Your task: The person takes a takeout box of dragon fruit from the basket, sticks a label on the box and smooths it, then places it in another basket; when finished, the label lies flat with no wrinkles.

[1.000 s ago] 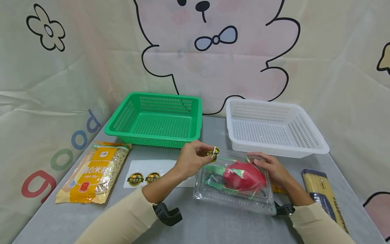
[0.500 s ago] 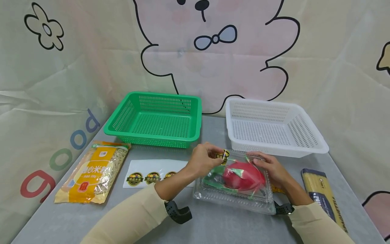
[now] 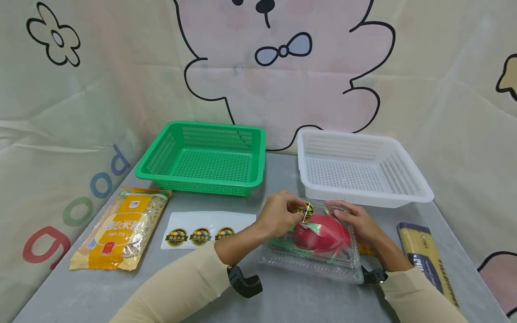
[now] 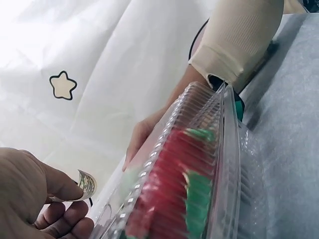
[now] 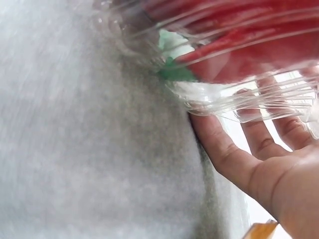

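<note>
Head view: left hand point(image 3: 278, 215) has a round black-and-gold sticker point(image 3: 306, 211) pinched between thumb and finger, right over the clear plastic box point(image 3: 308, 268) with a dragon fruit point(image 3: 321, 235) inside. Right hand point(image 3: 361, 222) has a hold on the box's upper corner, at about 2 o'clock. Going round from the box: sticker sheet point(image 3: 214, 220) at 9 with the noodle bag point(image 3: 121, 229) further out the same way, green basket point(image 3: 202, 185) at 10, white basket point(image 3: 363, 195) at 1, yellow-and-navy packet point(image 3: 422, 251) at 3.

Left wrist view: same pinch, pretty narrow, and the sticker's curling a bit. There's a gap between it and the box, which sits at around 3 o'clock from it.

Right wrist view: kinda blurry, but the right hand's at 4 o'clock, fingers spread fairly wide against the plastic edge. Red fruit's up around 1.
</note>
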`<action>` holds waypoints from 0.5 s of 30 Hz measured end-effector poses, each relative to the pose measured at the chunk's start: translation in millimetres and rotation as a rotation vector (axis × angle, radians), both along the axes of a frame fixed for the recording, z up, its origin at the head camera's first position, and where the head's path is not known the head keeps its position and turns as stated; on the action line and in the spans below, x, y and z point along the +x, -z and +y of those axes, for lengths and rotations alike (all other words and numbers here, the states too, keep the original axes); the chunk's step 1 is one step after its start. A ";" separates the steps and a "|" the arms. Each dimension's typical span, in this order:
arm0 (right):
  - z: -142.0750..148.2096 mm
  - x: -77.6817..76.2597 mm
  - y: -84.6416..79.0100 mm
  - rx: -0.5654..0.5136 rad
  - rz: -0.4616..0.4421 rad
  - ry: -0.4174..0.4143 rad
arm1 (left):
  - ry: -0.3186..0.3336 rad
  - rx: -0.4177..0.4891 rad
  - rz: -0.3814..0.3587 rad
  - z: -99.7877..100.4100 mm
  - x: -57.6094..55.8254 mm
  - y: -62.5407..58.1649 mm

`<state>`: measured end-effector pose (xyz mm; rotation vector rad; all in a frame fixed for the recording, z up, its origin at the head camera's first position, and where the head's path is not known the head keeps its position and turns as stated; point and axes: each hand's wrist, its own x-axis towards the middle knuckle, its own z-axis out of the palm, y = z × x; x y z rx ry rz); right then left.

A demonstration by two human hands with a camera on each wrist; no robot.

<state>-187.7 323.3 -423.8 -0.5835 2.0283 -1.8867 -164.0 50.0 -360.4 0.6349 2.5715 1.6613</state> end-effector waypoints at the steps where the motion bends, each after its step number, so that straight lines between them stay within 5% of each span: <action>1: -0.4 -0.3 0.1 0.003 0.000 0.001 | 0.000 -0.007 0.002 1.4 0.5 -0.5; 15: -2.1 0.3 -0.1 -0.005 -0.033 0.021 | -0.043 -0.109 0.064 14.3 7.3 -0.1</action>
